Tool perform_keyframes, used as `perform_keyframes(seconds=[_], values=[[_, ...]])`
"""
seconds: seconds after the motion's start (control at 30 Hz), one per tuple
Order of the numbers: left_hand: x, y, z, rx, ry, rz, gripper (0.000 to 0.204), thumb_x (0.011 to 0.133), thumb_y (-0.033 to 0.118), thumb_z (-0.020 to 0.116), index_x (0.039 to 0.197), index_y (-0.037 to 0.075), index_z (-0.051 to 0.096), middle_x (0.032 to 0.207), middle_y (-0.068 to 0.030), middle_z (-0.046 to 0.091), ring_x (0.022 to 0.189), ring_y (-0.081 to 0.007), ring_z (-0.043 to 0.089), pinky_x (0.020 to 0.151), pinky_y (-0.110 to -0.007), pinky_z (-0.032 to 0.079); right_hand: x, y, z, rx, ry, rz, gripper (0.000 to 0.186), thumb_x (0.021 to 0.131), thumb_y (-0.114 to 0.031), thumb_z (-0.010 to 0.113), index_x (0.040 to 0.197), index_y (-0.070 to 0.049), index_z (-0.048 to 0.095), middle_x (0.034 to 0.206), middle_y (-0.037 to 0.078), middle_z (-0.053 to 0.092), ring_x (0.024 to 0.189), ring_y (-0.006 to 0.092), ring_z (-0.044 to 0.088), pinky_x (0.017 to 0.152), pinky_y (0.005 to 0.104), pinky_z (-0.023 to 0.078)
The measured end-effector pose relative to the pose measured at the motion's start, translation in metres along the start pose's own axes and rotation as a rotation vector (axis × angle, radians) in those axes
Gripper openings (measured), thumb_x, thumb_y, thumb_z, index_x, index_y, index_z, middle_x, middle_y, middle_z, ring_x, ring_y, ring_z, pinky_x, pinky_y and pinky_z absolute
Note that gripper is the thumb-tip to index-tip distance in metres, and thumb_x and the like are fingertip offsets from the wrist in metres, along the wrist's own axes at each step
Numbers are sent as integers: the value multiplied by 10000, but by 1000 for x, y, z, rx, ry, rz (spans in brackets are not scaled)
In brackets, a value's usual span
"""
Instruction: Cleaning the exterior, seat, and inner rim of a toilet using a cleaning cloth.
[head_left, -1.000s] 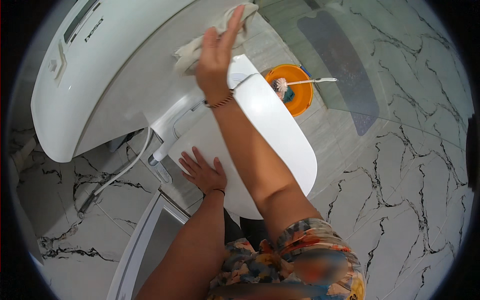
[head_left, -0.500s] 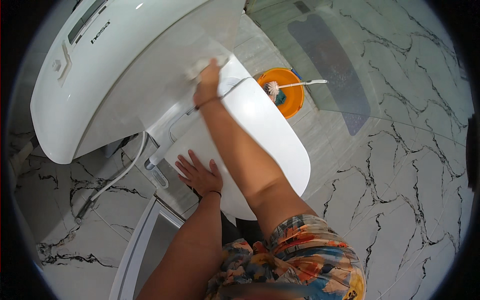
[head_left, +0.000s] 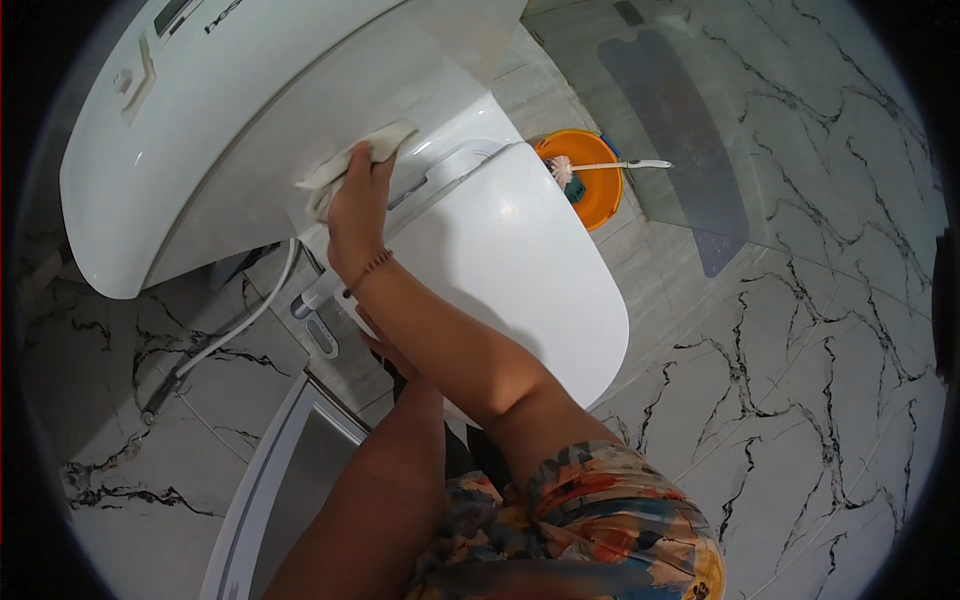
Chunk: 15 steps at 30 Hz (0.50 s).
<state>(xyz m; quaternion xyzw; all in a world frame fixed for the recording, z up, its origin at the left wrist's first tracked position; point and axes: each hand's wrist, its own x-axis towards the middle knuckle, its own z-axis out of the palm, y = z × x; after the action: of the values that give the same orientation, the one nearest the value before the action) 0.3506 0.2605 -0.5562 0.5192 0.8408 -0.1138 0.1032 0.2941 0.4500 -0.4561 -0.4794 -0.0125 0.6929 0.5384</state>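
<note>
My right hand (head_left: 357,212) grips a folded white cloth (head_left: 385,140) and presses it against the pale surface of the large white curved unit (head_left: 250,150) behind the toilet. The white toilet lid (head_left: 540,270) is down, and my right forearm crosses above its left side. Under that forearm, my left hand (head_left: 385,345) rests at the lid's left edge. Its fingers look stretched out, though most of the hand is hidden.
To the right of the toilet stands an orange bucket (head_left: 600,190) with a white-handled brush (head_left: 625,164) in it. A glass panel (head_left: 690,120) is beyond. At left hang a white hose (head_left: 250,325) and a sprayer holder (head_left: 322,335). A white-framed panel (head_left: 290,480) is near my left arm.
My right hand has moved the cloth left and nearer along the pale surface. The right forearm now covers most of my left hand, which stays by the lid's left edge.
</note>
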Motion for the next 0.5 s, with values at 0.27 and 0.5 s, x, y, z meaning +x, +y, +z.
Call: perform_keyframes(seconds=[0.27,0.5], values=[[1,5,-5,-238,-7,-99,721,858,418,464,1444,127,161,1494,-183,72,1378,-389,34,1055,-591,113,-51,-83,-159,-685,-327,-302,473,789,-36,552,1248,40,466,1176,159,546,1077,227,520,938,297,385],[-1,8,1,-276,92,-64,705,870,465,404,1441,121,176,1477,-224,101,1359,-431,86,1024,-630,132,-101,-80,-264,-2138,-458,-580,598,732,-285,686,1294,-262,481,1378,160,376,1243,394,370,929,700,195]])
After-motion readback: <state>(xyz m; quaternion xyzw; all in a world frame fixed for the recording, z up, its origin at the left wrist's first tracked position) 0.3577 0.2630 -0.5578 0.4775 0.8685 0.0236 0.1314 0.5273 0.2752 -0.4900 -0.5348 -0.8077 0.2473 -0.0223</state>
